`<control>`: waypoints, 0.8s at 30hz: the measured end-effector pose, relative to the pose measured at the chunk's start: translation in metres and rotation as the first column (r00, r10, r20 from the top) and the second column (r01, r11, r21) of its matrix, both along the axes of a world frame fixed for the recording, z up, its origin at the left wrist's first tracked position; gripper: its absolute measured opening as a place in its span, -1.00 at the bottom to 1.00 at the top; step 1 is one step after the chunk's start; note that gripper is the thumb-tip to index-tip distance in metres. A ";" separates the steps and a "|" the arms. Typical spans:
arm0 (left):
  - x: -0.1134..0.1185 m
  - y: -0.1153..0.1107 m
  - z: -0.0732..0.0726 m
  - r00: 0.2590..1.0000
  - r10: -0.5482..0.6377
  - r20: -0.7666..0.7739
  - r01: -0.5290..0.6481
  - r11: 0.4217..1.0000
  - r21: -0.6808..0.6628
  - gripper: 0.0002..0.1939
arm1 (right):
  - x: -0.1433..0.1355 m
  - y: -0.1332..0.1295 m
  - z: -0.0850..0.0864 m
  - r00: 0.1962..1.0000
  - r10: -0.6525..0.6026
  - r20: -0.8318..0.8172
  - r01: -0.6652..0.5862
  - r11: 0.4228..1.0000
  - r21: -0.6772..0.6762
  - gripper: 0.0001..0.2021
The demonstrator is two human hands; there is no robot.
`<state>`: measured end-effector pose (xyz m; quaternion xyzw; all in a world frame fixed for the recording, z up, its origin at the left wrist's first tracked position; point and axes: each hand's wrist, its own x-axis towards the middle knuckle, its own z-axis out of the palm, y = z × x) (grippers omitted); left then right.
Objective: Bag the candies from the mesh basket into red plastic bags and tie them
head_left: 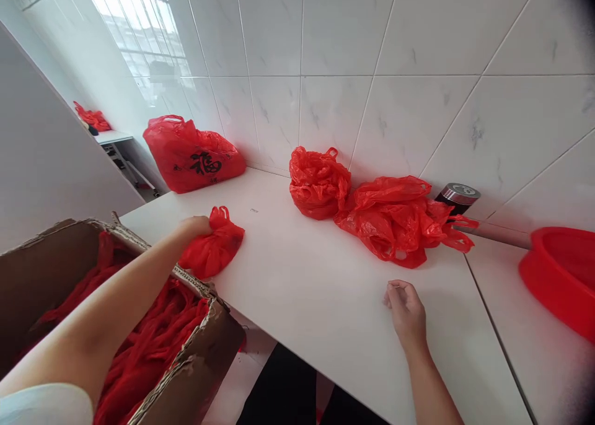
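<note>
Plainly, the left hand [199,225] reaches over to a small red bag [218,246] and touches its side just below the upright handle loops; its fingers are mostly hidden, so I cannot tell how firmly they grip. The right hand [409,310] is held loosely curled over the white table [302,282], thumb near the fingertips, though whether they press together cannot be made out. That small bag sits at the table's left part, beside a torn-edged cardboard box [218,344] with tangled red material [149,350] inside. Farther back, a large red bag [195,158] with black lettering leans near the tiled wall [339,28]. A bunched red bag [318,186] touches a crumpled red heap [395,220], with a silver-lidded black container [460,194] behind it and a red basin [558,282] at far right.
</note>
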<state>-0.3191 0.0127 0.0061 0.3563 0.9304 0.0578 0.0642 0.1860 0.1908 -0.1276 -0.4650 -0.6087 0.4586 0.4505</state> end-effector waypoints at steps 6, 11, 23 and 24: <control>-0.012 -0.023 0.045 0.986 0.165 -0.008 -0.165 0.986 0.038 -0.64 | 0.001 0.000 -0.001 0.999 0.039 -0.016 -0.039 0.999 -0.026 -0.72; 0.027 -0.021 0.088 1.000 -0.012 -0.021 0.017 0.968 0.249 -0.54 | 0.000 0.002 -0.003 1.000 0.016 0.002 -0.016 0.999 -0.040 -0.69; 0.229 0.030 -0.013 0.712 -0.692 0.118 0.649 0.713 0.266 -0.73 | -0.102 -0.051 0.075 0.921 0.390 -0.013 -0.388 0.920 0.048 -0.60; 0.238 0.031 -0.015 0.693 -0.709 0.131 0.663 0.699 0.268 -0.70 | -0.106 -0.054 0.079 0.916 0.399 -0.031 -0.397 0.916 0.049 -0.63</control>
